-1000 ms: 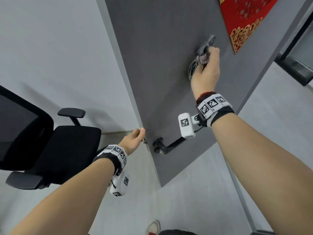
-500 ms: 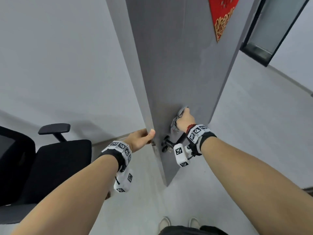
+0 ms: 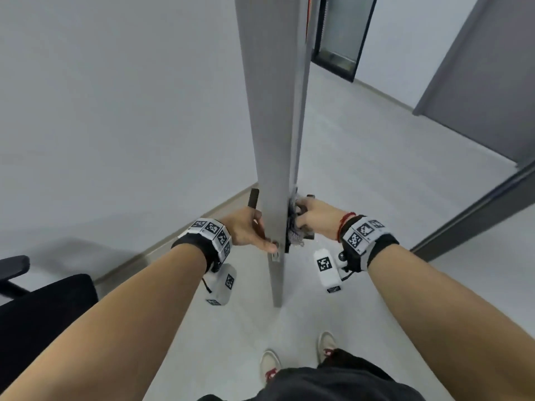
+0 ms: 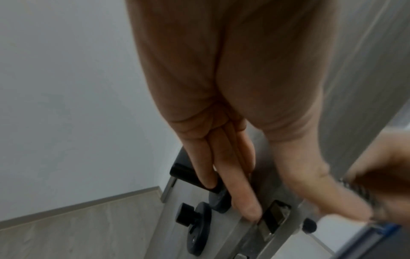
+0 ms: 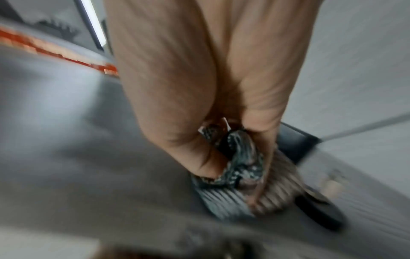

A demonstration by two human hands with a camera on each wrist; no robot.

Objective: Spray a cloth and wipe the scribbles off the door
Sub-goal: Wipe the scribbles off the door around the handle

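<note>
The grey door stands edge-on before me. My left hand steadies it at latch height: straight fingers lie on its left face by the black handle, and the thumb crosses the edge near the latch plate. My right hand grips a bunched, dark patterned cloth and presses it on the door's right face. In the blurred right wrist view the cloth sits just above that side's black handle. No scribbles show in any view.
A black office chair stands at the lower left before a white wall. A red decoration hangs higher on the door's right face. A dark-framed glass panel and another grey door lie beyond. My shoes are on pale floor.
My right hand has brought the cloth down the door face, from beside the red decoration to handle height. My view has swung to see the door edge-on. The left hand stays at the edge.
</note>
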